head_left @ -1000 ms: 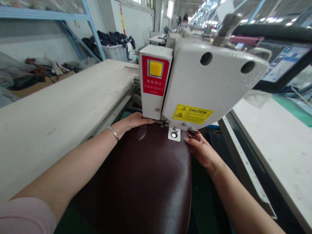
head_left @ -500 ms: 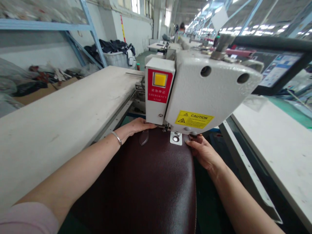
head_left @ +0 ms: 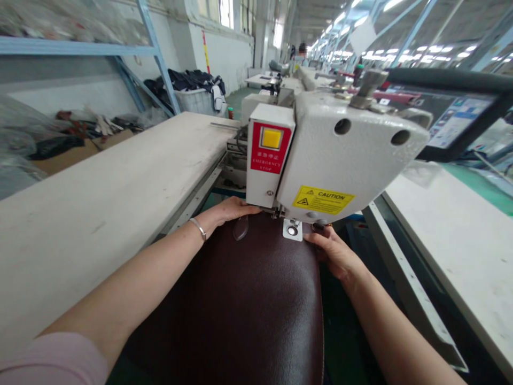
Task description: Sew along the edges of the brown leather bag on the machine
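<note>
A dark maroon leather piece (head_left: 248, 299) lies draped under the head of a white sewing machine (head_left: 340, 155). My left hand (head_left: 228, 209) rests flat on the leather's far left edge, its fingertips reaching under the machine head. My right hand (head_left: 331, 251) grips the leather's right edge just below the presser foot plate (head_left: 292, 230), fingers curled. A clear guard (head_left: 240, 229) hangs over the leather beside my left hand. The needle area is hidden by the machine head.
A red emergency stop panel with a yellow button (head_left: 271, 140) faces me. White worktables stand at the left (head_left: 100, 203) and right (head_left: 460, 235). A screen (head_left: 452, 117) sits at the right. Dark garments fill a bin (head_left: 192, 88) at the back.
The view has shifted slightly, so the machine sits lower and more to the right in frame. Both hands keep their places on the leather.
</note>
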Demonstrator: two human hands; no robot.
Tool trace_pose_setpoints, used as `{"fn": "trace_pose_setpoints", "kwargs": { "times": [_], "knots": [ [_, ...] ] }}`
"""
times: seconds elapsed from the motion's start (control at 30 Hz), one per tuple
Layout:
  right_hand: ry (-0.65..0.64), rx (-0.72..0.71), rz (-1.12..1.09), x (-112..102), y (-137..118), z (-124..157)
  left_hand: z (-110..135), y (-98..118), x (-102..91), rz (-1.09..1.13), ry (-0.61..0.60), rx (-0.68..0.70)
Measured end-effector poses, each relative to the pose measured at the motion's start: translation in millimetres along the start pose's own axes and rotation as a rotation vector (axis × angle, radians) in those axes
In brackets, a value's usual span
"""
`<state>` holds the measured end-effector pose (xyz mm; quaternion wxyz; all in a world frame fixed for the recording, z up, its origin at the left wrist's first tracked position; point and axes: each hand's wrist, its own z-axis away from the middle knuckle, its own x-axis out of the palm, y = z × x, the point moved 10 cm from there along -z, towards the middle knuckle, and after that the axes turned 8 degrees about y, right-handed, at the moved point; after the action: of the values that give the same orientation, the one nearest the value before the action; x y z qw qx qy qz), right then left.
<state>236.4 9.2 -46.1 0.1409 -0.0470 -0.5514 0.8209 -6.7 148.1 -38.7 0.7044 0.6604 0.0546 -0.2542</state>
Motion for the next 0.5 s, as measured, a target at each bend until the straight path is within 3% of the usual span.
{"fn": "trace_pose_setpoints", "kwargs": {
  "times": [0.17,0.5],
  "knots": [
    [-0.011,-0.001,0.025,-0.2,-1.1,-0.5,-0.8,-6.5,0.6,-0.001,-0.014,-0.061],
    [-0.018,-0.021,0.042,-0.1,-0.9,-5.9,-2.1,-8.2,2.1,-0.004,-0.029,-0.047]
  ]
}}
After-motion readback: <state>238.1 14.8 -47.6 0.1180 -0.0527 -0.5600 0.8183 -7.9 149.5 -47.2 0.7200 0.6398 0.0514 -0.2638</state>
